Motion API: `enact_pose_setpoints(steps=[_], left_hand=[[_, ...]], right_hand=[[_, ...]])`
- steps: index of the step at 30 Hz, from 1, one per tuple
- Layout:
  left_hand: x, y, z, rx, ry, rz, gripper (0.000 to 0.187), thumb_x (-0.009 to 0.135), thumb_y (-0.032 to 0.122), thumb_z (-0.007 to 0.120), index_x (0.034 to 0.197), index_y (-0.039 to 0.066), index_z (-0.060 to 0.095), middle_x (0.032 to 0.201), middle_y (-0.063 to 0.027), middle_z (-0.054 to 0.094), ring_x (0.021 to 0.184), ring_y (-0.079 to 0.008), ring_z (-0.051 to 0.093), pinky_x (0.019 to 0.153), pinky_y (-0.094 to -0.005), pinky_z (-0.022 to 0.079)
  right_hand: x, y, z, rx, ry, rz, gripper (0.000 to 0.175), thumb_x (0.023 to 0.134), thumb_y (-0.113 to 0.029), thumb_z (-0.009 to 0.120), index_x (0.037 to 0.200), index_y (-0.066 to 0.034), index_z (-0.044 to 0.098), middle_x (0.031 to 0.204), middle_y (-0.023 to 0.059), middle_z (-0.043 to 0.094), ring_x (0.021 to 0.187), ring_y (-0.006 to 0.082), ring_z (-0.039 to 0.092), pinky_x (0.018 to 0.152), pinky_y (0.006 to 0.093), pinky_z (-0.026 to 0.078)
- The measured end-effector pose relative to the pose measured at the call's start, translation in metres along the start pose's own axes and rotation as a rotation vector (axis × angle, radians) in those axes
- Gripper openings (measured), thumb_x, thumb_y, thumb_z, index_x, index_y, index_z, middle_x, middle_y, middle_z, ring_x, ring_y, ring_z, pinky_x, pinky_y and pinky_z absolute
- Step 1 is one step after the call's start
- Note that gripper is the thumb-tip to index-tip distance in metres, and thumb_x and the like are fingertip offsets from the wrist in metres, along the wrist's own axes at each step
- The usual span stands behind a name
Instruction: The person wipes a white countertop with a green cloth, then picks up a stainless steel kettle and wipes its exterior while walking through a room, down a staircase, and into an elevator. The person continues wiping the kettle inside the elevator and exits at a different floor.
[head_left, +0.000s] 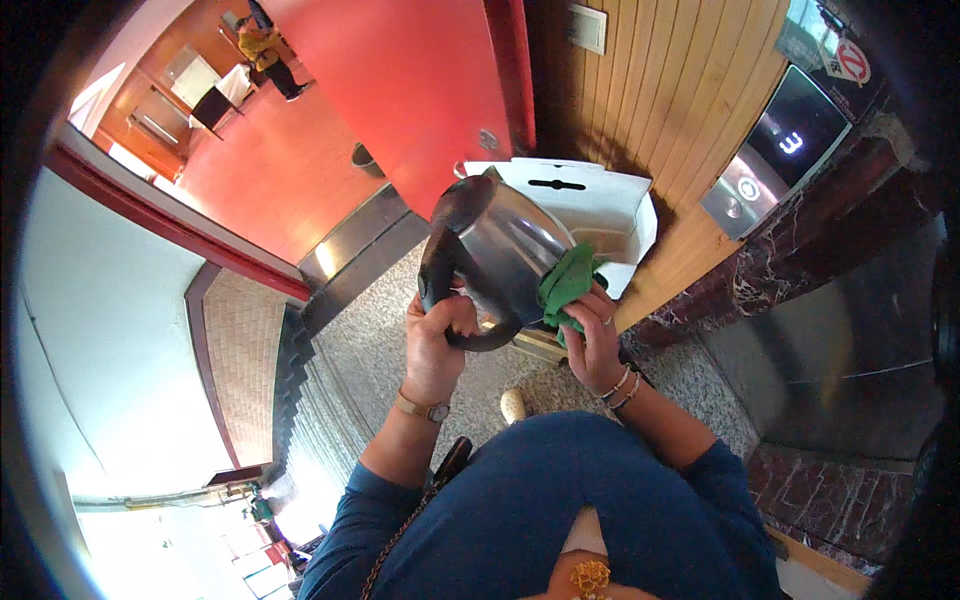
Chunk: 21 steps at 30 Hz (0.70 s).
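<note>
A steel electric kettle (517, 236) with a black lid and handle is held tilted in front of me. My left hand (439, 330) grips its black handle. Against the kettle's base, my right hand (592, 330) presses a green cloth (568, 285). Behind the kettle stands an open white cardboard box (637, 191) with a slot cut in its flap; part of the box is hidden by the kettle and the cloth.
Beyond the box is a wood-slat wall (660, 90), with a lift call panel (780, 150) to the right. A red door (420, 90) stands open at a doorway. Inside that room are a person (266, 52) and a bucket (365, 159).
</note>
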<state>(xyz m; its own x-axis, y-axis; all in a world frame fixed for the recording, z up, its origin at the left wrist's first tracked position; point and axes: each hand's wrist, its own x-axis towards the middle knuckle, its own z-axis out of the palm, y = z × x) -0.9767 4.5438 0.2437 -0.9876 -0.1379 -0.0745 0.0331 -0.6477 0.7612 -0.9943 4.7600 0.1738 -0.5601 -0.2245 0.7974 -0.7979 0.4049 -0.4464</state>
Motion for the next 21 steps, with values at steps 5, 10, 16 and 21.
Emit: enact_pose_setpoints(steps=[5,10,16,21], left_hand=[[-0.005,-0.006,0.004,-0.010,-0.084,-0.065,0.017,0.079,-0.005,0.050,0.094,0.001,0.057,0.059,-0.0020,0.048,0.051,-0.0123,0.042,0.048,-0.0271,0.034],[-0.009,-0.018,0.010,0.022,-0.122,-0.163,0.013,0.080,-0.005,0.051,0.090,0.002,0.056,0.061,-0.0024,0.050,0.051,-0.0118,0.044,0.047,-0.0262,0.035],[0.003,-0.003,-0.001,-0.075,-0.044,-0.112,0.018,0.080,-0.003,0.051,0.097,0.000,0.056,0.058,-0.0003,0.044,0.052,-0.0111,0.040,0.051,-0.0266,0.036],[0.010,0.005,-0.007,-0.070,-0.112,-0.067,0.022,0.077,-0.003,0.054,0.099,0.000,0.055,0.059,-0.0006,0.045,0.051,-0.0120,0.041,0.050,-0.0272,0.035]], right_hand=[[0.047,-0.023,-0.006,-0.126,-0.095,0.027,0.035,0.081,0.000,0.063,0.115,-0.0050,0.058,0.119,0.0118,0.057,0.116,0.0379,0.049,0.098,0.0480,0.038],[0.078,-0.041,-0.002,-0.333,-0.264,-0.112,0.036,0.078,-0.010,0.064,0.114,-0.0069,0.062,0.114,0.0085,0.059,0.111,0.0303,0.052,0.093,0.0446,0.040],[0.007,-0.032,-0.006,-0.248,-0.323,-0.189,0.034,0.073,-0.010,0.063,0.106,-0.0050,0.063,0.109,0.0098,0.060,0.105,0.0295,0.055,0.090,0.0441,0.042],[-0.004,-0.020,-0.042,-0.152,-0.150,0.197,0.029,0.076,0.004,0.061,0.105,-0.0037,0.061,0.110,0.0166,0.060,0.100,0.0335,0.056,0.086,0.0429,0.046]])
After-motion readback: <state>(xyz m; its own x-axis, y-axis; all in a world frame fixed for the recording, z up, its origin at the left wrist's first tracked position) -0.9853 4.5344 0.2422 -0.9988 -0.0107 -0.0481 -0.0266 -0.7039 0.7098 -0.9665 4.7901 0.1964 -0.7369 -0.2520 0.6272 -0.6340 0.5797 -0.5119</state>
